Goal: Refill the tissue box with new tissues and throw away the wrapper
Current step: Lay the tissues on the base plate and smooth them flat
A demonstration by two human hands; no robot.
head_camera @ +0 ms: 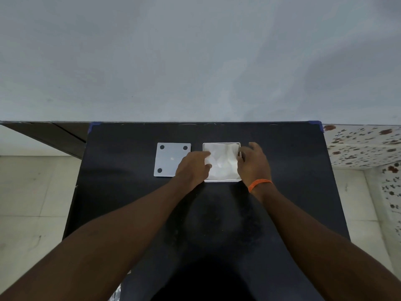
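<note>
Tissue box [221, 180], white and square, sits open-topped on the black table [293, 192], toward the far edge and a little right of the table's middle. Seen from the head camera, its inside is filled with white tissues [223, 161], crumpled and uneven on top, lying level with or just below the rim.

Left of the box, with a narrow strip of bare table between them, lies a flat grey square panel [168, 159] with dark round pads near three of its corners; the fourth corner, nearest the box, is hidden by the left hand. It looks like the box's base plate turned face up, though I can't be sure.

The left hand [192, 168] reaches over the box's left wall, fingers bent and pinching or pressing the tissues at that side; which of the two I cannot tell. The right hand [252, 165] is at the box's right wall, fingers curled over the rim, thumb side toward the tissues, gripping the edge of the box or the paper just inside it. An orange band [259, 184] circles the right wrist.

Beyond the box the table meets a plain pale wall [195, 61]. To the right of the box, past the table edge, are tiles with a brown speckled pattern [364, 146].
</note>
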